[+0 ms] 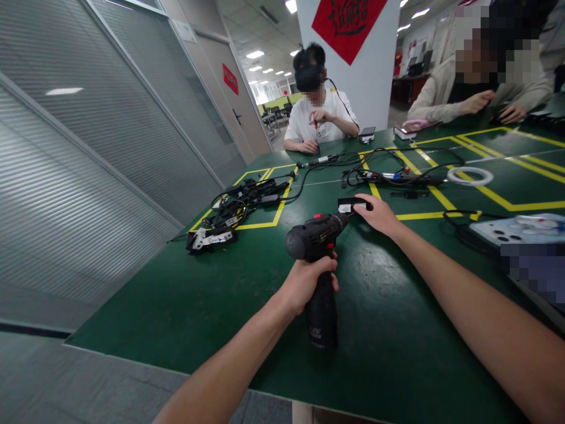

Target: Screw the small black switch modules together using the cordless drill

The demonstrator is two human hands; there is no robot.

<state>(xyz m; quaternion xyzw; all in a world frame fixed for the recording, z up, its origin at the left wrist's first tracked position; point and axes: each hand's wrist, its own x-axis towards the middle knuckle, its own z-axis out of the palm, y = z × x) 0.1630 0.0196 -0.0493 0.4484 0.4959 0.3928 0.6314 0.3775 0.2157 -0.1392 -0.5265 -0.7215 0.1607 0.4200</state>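
A black power drill (318, 259) with red bits stands upright on the green table. Its tip points at a small black part (352, 205) with a white label.

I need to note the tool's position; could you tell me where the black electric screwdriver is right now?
In the head view, the black electric screwdriver is at centre, gripped by the left hand, its tip against the small black part under the right hand.
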